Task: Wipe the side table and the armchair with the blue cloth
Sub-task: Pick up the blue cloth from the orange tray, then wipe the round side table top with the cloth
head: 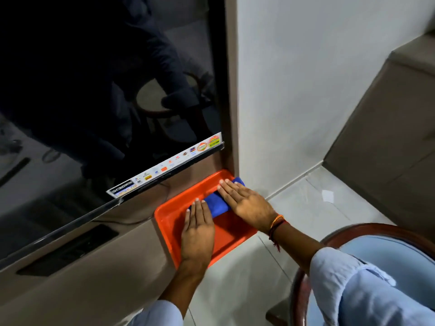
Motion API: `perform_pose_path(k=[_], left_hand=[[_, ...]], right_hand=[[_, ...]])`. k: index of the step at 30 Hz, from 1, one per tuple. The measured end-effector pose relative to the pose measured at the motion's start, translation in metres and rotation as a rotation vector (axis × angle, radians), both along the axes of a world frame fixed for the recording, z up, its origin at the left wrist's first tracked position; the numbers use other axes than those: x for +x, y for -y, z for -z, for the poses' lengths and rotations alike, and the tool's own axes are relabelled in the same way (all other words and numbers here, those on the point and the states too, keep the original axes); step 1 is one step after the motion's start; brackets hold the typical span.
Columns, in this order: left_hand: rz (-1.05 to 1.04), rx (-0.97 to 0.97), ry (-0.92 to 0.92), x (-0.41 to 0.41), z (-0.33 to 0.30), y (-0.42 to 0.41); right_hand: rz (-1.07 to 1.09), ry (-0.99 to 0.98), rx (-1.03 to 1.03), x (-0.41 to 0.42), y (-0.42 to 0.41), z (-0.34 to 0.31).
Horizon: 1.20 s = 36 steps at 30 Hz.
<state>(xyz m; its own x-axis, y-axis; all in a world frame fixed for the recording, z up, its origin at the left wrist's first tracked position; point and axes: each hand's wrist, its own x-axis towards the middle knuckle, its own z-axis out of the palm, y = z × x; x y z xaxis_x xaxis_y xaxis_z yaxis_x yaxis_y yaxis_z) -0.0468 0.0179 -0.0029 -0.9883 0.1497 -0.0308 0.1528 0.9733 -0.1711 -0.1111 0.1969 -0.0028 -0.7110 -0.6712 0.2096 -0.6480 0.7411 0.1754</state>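
Left hand, right hand flat on blue cloth in orange tray

Home living room: big dark television on glossy beige unit, wood-framed armchair, tiled floor.

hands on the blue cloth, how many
2. The left hand lies flat over the near-left end of the blue cloth; the right hand lies flat over its far-right end. The cloth sits in the orange tray.
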Motion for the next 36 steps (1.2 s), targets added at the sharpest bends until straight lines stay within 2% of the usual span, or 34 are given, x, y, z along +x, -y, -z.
perform_pose_path(k=[5,8,14,17,21,24,28,31,36], left_hand=[[0.228,0.105,-0.045,-0.004,-0.031,-0.096],[0.464,0.13,-0.055,0.019,-0.036,-0.183],[0.946,0.056,0.017,0.133,-0.026,-0.36],[1.173,0.019,0.031,0.213,-0.011,-0.431],[1.431,-0.108,0.172,0.329,0.032,-0.507],[1.624,-0.12,0.276,0.415,0.075,-0.554],[1.71,-0.202,0.503,0.504,0.131,-0.614],[1.785,-0.199,0.586,0.558,0.175,-0.657],[1.886,-0.013,0.466,0.599,0.229,-0.702]], right_hand=[[0.222,-0.066,-0.05,0.045,-0.113,-0.038],[0.425,-0.047,-0.062,0.105,-0.204,-0.04],[0.844,0.024,-0.082,0.309,-0.358,-0.004],[1.048,0.081,-0.179,0.428,-0.401,0.021],[1.298,0.217,-0.407,0.581,-0.429,0.055],[1.463,0.282,-0.636,0.698,-0.436,0.096],[1.722,0.326,-0.861,0.813,-0.435,0.155],[1.823,0.284,-0.881,0.864,-0.439,0.194],[1.927,0.006,-0.66,0.881,-0.436,0.234]])
